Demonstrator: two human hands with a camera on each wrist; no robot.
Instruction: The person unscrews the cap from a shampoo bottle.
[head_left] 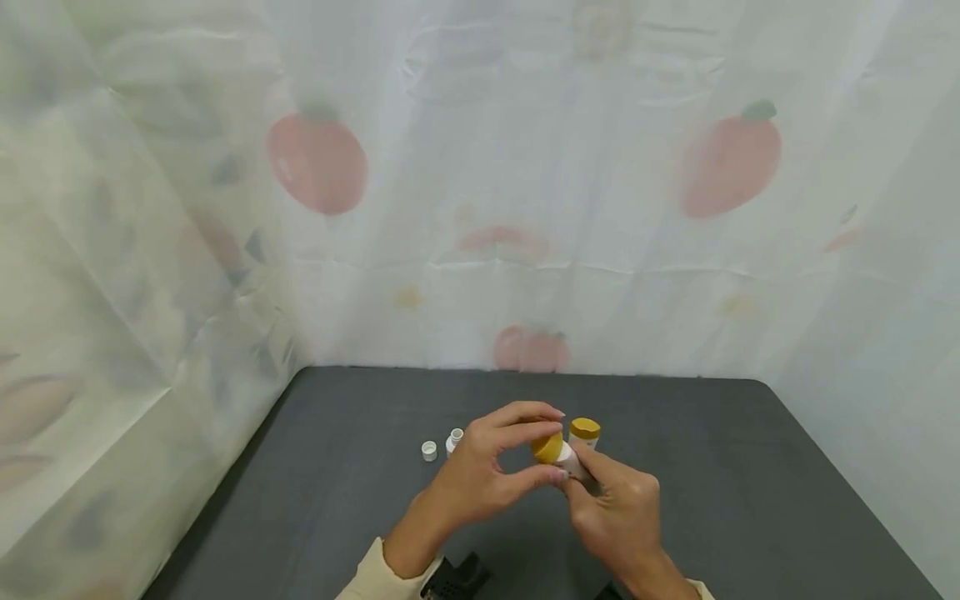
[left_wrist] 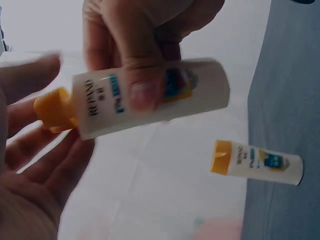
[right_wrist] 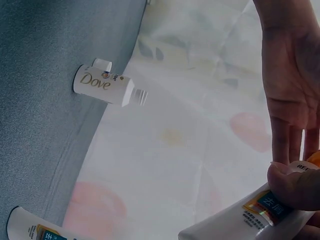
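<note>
Yellow-capped bottle (left_wrist: pixel 202 87) above the table (head_left: pixel 337 508): right hand (head_left: pixel 621 504) grips its body; left hand (head_left: pixel 472 471) spreads fingers around the cap (left_wrist: pixel 55 109), thumb apart. A matching bottle (left_wrist: pixel 262 165) stands farther away.

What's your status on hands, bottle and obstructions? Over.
Right hand gripping yellow-capped bottle. Left hand at its yellow cap. Second yellow-capped bottle standing just beyond; nothing seen blocking the hands.

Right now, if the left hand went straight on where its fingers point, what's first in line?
Probably the yellow cap of the bottle held by the right hand. It sits between the left hand's thumb and fingers; the exact gap is hard to judge.
</note>
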